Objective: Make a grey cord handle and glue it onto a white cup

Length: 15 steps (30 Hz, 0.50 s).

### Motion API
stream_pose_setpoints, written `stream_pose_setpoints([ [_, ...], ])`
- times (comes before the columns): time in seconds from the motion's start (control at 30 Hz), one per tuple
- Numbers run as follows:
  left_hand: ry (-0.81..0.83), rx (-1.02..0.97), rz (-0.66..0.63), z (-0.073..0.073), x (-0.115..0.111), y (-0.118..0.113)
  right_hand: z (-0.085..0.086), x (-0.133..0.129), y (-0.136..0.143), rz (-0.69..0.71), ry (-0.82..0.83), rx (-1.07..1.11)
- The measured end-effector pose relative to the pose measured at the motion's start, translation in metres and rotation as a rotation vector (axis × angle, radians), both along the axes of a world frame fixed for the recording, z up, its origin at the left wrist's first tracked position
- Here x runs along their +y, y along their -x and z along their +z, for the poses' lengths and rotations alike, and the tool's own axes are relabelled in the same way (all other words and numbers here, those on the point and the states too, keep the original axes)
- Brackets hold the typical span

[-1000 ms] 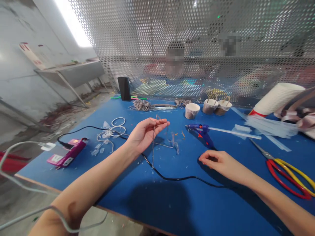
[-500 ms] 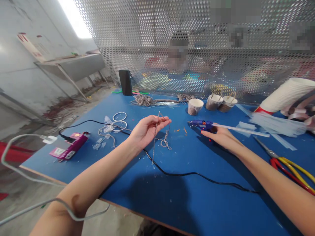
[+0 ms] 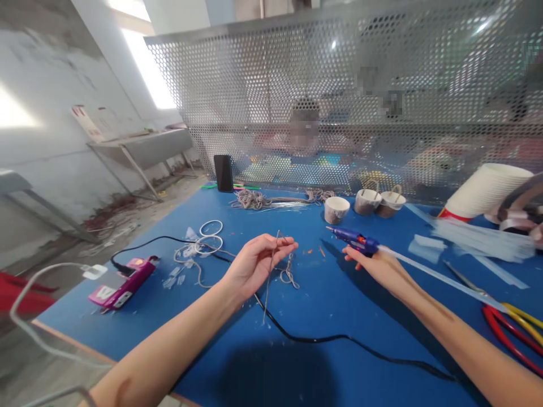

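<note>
Lifted since the earlier frame, the blue glue gun (image 3: 355,239) sits in the right hand (image 3: 385,270), fingers closed round it; the left hand (image 3: 254,263) pinches a grey cord (image 3: 268,288) above the counter (image 3: 297,311). Nozzle (image 3: 330,228) and cord are not yet in contact. Two handled cups (image 3: 366,207) stand behind, a third (image 3: 336,215) appears unhandled. Black cable (image 3: 314,340) crosses beneath the left hand

Thin grey cord (image 3: 267,294), bent, lower end hanging; blue glue gun (image 3: 354,239), nozzle left, apparently raised; translucent glue stick (image 3: 424,268) out back.
</note>
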<state>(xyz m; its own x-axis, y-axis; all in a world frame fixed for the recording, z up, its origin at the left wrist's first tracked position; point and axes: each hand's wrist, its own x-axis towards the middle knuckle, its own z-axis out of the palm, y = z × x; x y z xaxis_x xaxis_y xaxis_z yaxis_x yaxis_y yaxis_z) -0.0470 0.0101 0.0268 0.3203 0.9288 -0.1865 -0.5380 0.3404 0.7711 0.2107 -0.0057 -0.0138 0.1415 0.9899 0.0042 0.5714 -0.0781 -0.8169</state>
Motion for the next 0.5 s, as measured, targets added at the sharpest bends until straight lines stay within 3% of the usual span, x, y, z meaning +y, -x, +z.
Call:
stream_pose_setpoints([
  [0.2,0.001,-0.028,-0.024,-0.001,-0.008,-0.007,0.035,-0.047,0.037,0.135,-0.068,0.103],
  [0.3,-0.003,-0.020,-0.029,0.000,-0.010,-0.011,0.037,-0.059,0.049,0.162,-0.119,0.106],
  [0.5,-0.033,-0.040,-0.024,0.001,-0.013,-0.016,0.038,-0.058,0.057,0.208,-0.205,0.075],
])
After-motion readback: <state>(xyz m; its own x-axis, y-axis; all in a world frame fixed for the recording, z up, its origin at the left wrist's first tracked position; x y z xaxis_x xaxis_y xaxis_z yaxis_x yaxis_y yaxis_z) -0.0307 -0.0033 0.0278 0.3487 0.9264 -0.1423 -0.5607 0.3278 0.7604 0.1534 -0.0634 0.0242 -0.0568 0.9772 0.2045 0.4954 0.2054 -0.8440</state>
